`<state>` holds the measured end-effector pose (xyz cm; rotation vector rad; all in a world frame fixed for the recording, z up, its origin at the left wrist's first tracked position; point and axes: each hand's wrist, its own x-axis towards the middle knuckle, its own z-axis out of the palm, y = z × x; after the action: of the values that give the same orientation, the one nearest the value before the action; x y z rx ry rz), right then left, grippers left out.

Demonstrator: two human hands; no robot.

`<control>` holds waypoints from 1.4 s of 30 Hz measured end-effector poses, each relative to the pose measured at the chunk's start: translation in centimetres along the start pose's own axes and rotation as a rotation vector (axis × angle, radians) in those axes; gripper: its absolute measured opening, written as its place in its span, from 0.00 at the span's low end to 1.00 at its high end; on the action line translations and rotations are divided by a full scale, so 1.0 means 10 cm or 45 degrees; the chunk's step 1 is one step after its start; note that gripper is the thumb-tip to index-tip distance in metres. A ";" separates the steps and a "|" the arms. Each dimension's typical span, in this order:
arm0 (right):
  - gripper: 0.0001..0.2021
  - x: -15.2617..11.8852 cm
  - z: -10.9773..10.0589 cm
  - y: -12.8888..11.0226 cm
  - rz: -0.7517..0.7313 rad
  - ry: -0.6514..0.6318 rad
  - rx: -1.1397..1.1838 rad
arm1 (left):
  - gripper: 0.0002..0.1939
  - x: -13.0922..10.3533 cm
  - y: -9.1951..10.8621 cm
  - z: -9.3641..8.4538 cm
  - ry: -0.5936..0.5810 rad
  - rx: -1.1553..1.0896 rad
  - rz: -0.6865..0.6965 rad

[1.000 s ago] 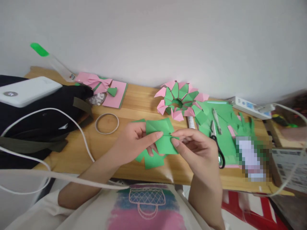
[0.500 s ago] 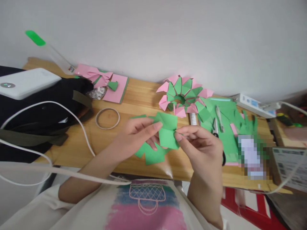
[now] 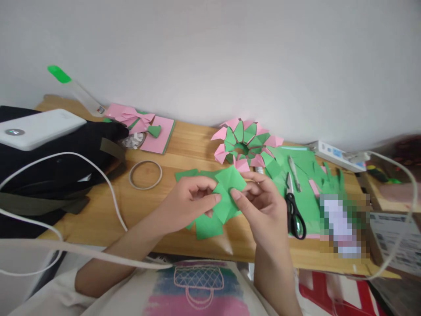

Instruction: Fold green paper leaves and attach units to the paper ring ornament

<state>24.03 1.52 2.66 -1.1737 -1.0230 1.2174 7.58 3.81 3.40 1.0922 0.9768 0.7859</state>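
Observation:
A small creased green paper [image 3: 226, 199] is held up between my two hands, turned so that a corner points up. My left hand [image 3: 194, 202] pinches its left edge between thumb and fingers. On the other side, my right hand [image 3: 259, 199] grips the right edge, thumb in front and fingers behind. Beneath them, more green paper squares [image 3: 208, 227] lie on the wooden table [image 3: 154, 219], partly hidden by the hands. Behind my hands stands a ring of folded pink and green paper pieces [image 3: 248, 131].
Black scissors [image 3: 296, 217] and a cutter [image 3: 294, 173] lie on green sheets at the right, by a blurred-out phone [image 3: 340, 224]. A power strip [image 3: 338, 156] is behind. Left are a tape ring [image 3: 145, 188], pink papers [image 3: 161, 140], a black bag [image 3: 82, 162], a power bank [image 3: 42, 127] and a white cable.
The held green paper has been turned from upright to a diamond position. My right hand's thumb now lies further over its face. The view has shifted slightly, showing the scissors' handles more fully.

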 end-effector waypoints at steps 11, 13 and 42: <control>0.13 -0.05 -0.01 -0.08 0.004 -0.085 0.260 | 0.12 0.00 -0.04 -0.04 -0.184 -0.281 0.040; 0.14 -0.06 -0.01 -0.09 0.012 -0.105 0.297 | 0.15 -0.01 -0.07 -0.02 -0.229 -0.382 0.014; 0.16 -0.14 0.14 -0.01 0.378 -0.282 0.692 | 0.08 -0.04 -0.23 0.04 -0.401 -0.838 0.021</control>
<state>22.50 0.24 2.97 -0.7865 -0.6193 1.7571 7.93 2.62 1.37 0.6191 0.3907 0.8359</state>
